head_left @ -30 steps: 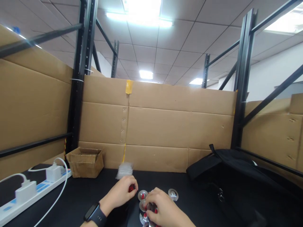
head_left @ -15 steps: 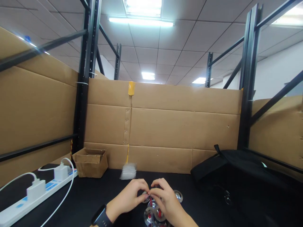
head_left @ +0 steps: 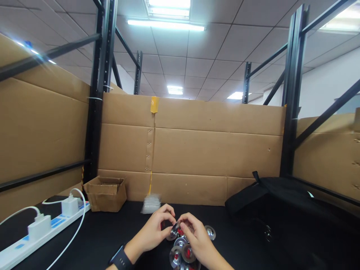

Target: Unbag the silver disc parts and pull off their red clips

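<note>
Between my hands a shiny, domed metal disc (head_left: 173,233) is tilted on edge, with a red strip (head_left: 180,231) beside it. My left hand (head_left: 154,229) pinches the disc from the left, thumb below and fingers curled above. From the right, my right hand (head_left: 198,236) closes its thumb and fingers at the disc's upper edge, next to the red strip; part of that grip is hidden. Several similar metal discs with red middles (head_left: 176,257) lie in a heap below, partly behind my right hand. Another disc (head_left: 210,232) sits just right of that hand.
A small cardboard box (head_left: 105,194) and a clear plastic packet (head_left: 151,204) stand at the back. On the left lies a white power strip (head_left: 57,225) with plugs and cables. A black bag (head_left: 281,202) covers the right side. Cardboard walls (head_left: 191,150) enclose the black table.
The metal disc has been lifted and tilted between my fingers and shows more now. My left fingers have risen and opened around it. The view has shifted slightly.
</note>
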The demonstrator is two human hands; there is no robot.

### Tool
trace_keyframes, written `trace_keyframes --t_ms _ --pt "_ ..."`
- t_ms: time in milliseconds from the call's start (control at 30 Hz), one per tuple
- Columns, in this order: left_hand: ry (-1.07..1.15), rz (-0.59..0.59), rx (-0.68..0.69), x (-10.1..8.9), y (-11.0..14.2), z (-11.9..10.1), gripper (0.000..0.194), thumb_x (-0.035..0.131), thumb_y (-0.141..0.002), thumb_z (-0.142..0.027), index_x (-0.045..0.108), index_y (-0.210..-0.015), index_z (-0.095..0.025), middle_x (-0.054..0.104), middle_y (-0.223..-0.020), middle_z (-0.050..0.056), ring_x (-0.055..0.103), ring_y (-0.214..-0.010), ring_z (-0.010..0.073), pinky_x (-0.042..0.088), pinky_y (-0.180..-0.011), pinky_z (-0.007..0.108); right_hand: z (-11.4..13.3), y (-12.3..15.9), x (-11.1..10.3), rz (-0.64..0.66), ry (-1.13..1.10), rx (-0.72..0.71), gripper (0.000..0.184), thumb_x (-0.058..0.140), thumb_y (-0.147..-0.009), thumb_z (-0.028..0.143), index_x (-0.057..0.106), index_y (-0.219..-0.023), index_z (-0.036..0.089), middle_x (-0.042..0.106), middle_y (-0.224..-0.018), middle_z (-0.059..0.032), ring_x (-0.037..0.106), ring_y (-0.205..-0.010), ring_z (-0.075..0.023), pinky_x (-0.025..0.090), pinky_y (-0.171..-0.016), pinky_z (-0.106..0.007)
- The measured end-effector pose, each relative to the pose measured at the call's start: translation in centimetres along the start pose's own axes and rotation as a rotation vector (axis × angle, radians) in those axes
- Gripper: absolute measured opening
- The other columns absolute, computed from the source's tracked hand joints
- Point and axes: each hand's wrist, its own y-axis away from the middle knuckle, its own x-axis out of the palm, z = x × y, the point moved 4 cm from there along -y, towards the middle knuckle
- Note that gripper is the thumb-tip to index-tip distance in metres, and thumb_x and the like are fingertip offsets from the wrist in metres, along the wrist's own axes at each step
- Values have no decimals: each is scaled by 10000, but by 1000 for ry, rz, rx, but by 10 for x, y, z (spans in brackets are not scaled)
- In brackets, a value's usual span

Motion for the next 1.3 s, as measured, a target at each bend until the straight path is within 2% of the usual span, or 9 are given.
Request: trace_keyframes --t_ms 167,333,467,633,800,900,1033,1167,1300 --pt "-34 -65 -36 0 0 2 154 696 -879 -341 746 -865 -197 584 -1120 78 578 -1064 210 436 -978 314 -3 4 5 63 36 9 338 529 -970 273 602 -1298 245 674 -1065 -62 660 -868 -194 518 -767 -306" --pt "-60 -83 -55 4 1 3 93 690 -863 -278 736 -853 -198 584 -1102 73 577 -1035 203 446 -949 308 4 4 6 68 253 32 780 792 -637 139 565 -1377 238 633 -1181 -76 631 -889 -209 523 -788 -317" --pt "-67 -69 -15 9 3 0 49 665 -847 -199 714 -850 -197 588 -1103 67 579 -1024 190 452 -940 300 7 4 7 49 320 47 665 794 -641 144 633 -1282 215 664 -1126 -70 625 -986 -238 493 -927 -362" --pt "-74 -85 20 16 4 0 58 651 -835 -152 684 -858 -194 559 -1139 72 566 -1067 193 446 -994 317 11 5 6 76 304 -41 592 774 -640 113 659 -1212 214 681 -1121 -57 636 -1022 -228 489 -929 -331" --pt "-167 -61 30 13 4 2 62 650 -850 -170 688 -879 -211 526 -1266 83 506 -1225 227 391 -1095 354 6 3 -1 62 359 -6 502 806 -705 219 676 -1189 230 689 -1096 -51 649 -972 -217 487 -909 -319" --pt "-279 -61 4 -1 4 10 101 618 -861 -169 698 -898 -219 532 -1286 85 499 -1258 233 385 -1102 358 2 -1 -17 67 454 42 522 813 -715 278 665 -1215 245 696 -1059 -43 649 -878 -199 492 -843 -305" --pt "-444 -84 -100 -24 5 31 128 593 -826 -147 702 -868 -201 604 -1150 88 581 -1115 231 445 -1003 353 -10 -6 -62 72 673 213 682 848 -665 356 605 -1301 316 718 -1096 -24 658 -878 -211 471 -790 -307" --pt "-519 -21 -213 -34 8 55 137 602 -770 -125 710 -825 -191 654 -1011 70 617 -990 220 461 -924 332 -30 -4 -105 98 895 401 354 824 -661 417 737 -948 230 742 -963 -64 681 -915 -274 444 -718 -314" --pt "-543 41 -246 -31 11 74 134 626 -739 -126 718 -814 -189 679 -983 62 632 -941 207 460 -884 299 -55 1 -118 171 874 472 378 849 -604 386 775 -922 195 748 -929 -82 694 -862 -267 460 -703 -306"
